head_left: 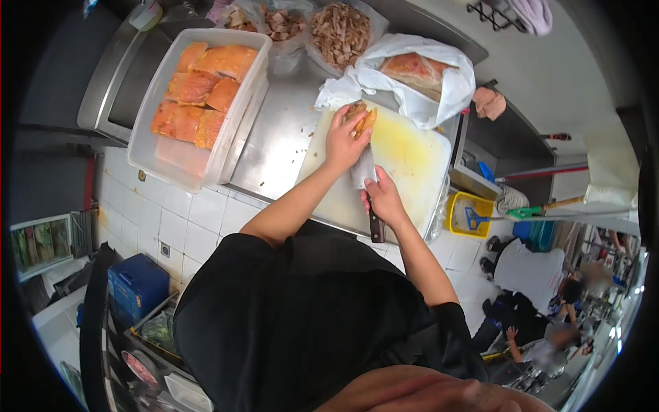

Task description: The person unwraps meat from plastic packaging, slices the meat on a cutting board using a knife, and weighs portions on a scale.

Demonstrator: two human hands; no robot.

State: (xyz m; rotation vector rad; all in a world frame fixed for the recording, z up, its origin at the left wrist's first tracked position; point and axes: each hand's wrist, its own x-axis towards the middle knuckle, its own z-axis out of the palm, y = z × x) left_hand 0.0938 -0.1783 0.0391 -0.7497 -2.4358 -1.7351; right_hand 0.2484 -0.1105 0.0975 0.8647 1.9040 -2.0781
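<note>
My right hand (pixel 386 198) is closed round a cleaver (pixel 364 169), its dark riveted handle pointing towards my body and its broad blade reaching forward. A small browned piece of meat (pixel 368 122) is in the fingers of my left hand (pixel 344 143), over the cutting board (pixel 408 161). The blade's far end lies right by the left fingers and the meat. The board is white with yellow stains. At its far edge, a large roasted piece of meat (pixel 415 72) sits in an open white plastic bag (pixel 458 88).
Left of the board stands a clear plastic tub (pixel 147 120) holding several orange-brown meat slabs (pixel 199 88). Behind are bags of chopped meat (pixel 340 34) on the steel counter (pixel 274 123). A yellow bucket (pixel 469 214) stands at the right; other people (pixel 528 275) are farther off.
</note>
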